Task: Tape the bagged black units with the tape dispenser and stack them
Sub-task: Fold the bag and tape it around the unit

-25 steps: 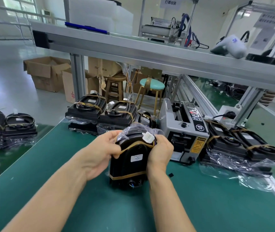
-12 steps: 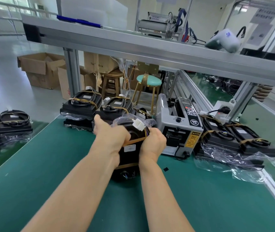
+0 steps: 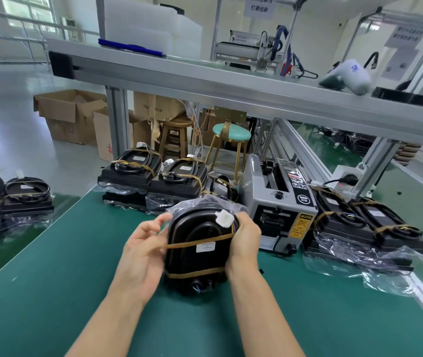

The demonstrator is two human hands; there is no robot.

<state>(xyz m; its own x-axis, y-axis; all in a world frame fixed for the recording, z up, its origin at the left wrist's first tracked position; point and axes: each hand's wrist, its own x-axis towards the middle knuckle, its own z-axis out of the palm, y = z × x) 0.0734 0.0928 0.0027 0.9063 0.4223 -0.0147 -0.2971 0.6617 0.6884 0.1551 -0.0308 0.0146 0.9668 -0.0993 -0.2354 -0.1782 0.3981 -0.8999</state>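
Two hands meet a glossy black bagged unit (image 3: 197,251) upright on the green mat (image 3: 50,266): right hand (image 3: 245,243) grips its edge, left hand (image 3: 142,249) pinches brown tape (image 3: 177,245); its base is indistinct.

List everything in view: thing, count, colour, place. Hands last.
bagged black unit: one, black in clear bag, two brown tape bands, upright on the mat between both hands
tape dispenser: one, grey and black, on the mat just right of the held unit
left stacks: taped black units, exact count unclear, far edge of the mat
right stacks: taped black units in bags, right of the dispenser
green mat: one, covers the bench
stools: two, one teal-seated, one wooden, behind the bench
cardboard boxes: several, brown, on the floor at left
left hand: touches the tape end at the unit's left side
right hand: grips the unit's right side
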